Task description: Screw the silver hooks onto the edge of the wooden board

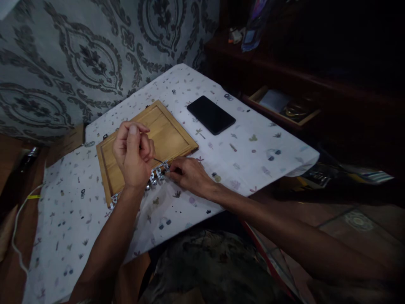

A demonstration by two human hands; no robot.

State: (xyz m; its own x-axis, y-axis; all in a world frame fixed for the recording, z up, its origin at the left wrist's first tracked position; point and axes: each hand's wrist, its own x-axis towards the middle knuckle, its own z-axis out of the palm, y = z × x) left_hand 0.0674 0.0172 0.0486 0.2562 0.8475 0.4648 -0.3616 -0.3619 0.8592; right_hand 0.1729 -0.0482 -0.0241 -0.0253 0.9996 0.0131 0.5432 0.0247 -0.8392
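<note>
A wooden board (pixel 158 122) with a grooved border lies on the patterned white cloth. Small shiny metal fittings (pixel 152 179) line its near edge. My left hand (pixel 134 150) is raised over the board with the fingers curled closed. From it a thin dark rod (pixel 159 161) runs to the fitting at the right end of the row; the part inside the fist is hidden. My right hand (pixel 193 175) rests low by the board's near edge, thumb and fingers pinched together at that same end fitting (pixel 166 166).
A black phone (pixel 211 115) lies right of the board on the tablecloth (pixel 234 169). Beyond the table's right side an open drawer (pixel 284 105) holds small items. A patterned wall or curtain (pixel 91 59) stands behind. A white cable (pixel 15 236) hangs at the left.
</note>
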